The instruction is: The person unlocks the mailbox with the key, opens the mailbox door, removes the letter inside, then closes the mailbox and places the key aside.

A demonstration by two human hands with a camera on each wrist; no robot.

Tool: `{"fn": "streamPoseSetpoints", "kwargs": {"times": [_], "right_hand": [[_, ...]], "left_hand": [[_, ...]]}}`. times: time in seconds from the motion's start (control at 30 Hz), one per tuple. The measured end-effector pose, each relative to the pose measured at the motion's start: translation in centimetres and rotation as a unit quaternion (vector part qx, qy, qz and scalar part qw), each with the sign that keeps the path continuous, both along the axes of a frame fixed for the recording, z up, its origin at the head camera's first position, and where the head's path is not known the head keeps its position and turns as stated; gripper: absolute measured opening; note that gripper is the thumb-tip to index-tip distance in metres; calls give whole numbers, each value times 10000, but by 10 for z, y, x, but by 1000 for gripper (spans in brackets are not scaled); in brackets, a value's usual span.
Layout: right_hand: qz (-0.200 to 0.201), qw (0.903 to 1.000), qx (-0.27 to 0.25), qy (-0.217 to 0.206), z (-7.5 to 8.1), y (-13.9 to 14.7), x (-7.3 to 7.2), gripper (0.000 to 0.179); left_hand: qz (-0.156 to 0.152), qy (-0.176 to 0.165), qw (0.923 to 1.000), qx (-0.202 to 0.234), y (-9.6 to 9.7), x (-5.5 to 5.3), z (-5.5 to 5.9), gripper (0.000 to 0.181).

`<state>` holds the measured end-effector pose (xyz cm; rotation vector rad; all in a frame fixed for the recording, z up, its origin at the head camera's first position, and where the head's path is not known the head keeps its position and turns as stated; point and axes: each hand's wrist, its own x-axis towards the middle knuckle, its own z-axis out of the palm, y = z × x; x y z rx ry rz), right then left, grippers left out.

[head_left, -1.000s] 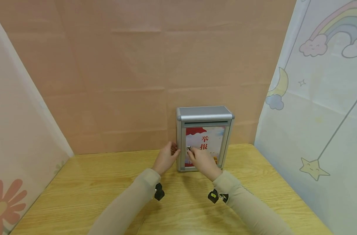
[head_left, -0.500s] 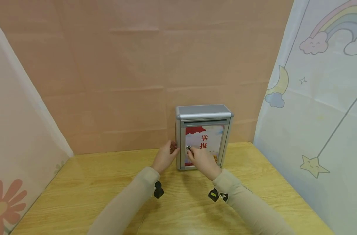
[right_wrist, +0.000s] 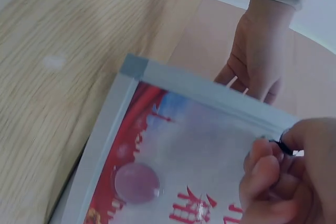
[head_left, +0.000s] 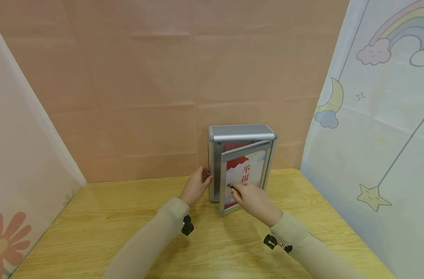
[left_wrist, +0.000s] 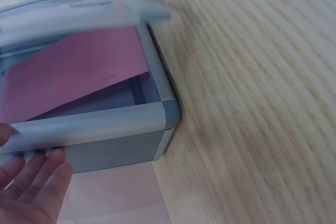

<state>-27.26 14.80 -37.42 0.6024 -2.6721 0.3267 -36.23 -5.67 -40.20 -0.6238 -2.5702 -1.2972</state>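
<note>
A silver metal report box [head_left: 241,131] stands on the table against the back wall. Its front door [head_left: 255,164], with red printed characters, is swung partly out on the right side. My right hand [head_left: 251,199] pinches a small dark key [right_wrist: 286,148] at the lock near the door's left edge. At the box's left wall, my left hand [head_left: 194,184] holds the side, thumb at the front rim and fingers along the side panel. Through the gap, the left wrist view shows a pink-red paper envelope [left_wrist: 79,72] slanted inside the box.
The wood-grain table [head_left: 128,217] spreads around the box. An orange backdrop [head_left: 138,97] rises right behind it, with printed white side panels [head_left: 383,147] at left and right. A black wrist camera [head_left: 187,225] hangs under the left sleeve.
The door was closed half a second ago and has swung outward, showing the inside. My right hand, pinching the key, has moved right and toward me with it. My left hand has stayed.
</note>
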Motion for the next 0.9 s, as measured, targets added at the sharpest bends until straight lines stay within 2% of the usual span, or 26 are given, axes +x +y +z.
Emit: {"fn": "streamPoseSetpoints", "kwargs": {"times": [0.17,0.33,0.43,0.63,0.8,0.9], "right_hand": [[508,9986,129,-91,1,20,11,11],[978,9946,264,-241,5,42,18,18],[1077,9930,298,-394,7,54,23,24],[1269,9897,355,-563,14,77,33,15],[1211,9895,383,-691,17,92,39,13],[1102,9907,409,-692,18,98,42,19]], "left_hand": [[-49,81,9999,-58,-1,0,-1,20],[-76,39,10000,-42,-1,0,0,21],[-72,4,10000,-45,-1,0,1,21],[-12,2,10000,-41,2,-1,2,20],[-68,-37,10000,-9,4,-2,1,19],[-120,-40,9999,49,5,-4,0,20]]}}
